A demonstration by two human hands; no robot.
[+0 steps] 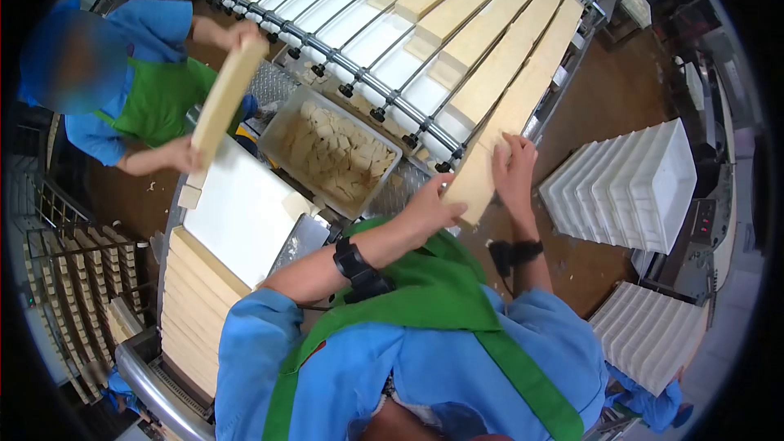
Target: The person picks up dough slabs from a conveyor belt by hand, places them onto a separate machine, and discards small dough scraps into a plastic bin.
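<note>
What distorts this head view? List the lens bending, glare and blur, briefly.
Head view: fisheye lens bows the conveyor rails and leaves a black vignette at the corners; even overhead light, mild glare on the white board; both hands on the long pale slab look sharp; the co-worker's face is blurred out.

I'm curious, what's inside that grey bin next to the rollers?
The grey bin holds a heap of small pale offcut chunks. They cover its floor, so whatever lies under the heap cannot be seen.
</note>
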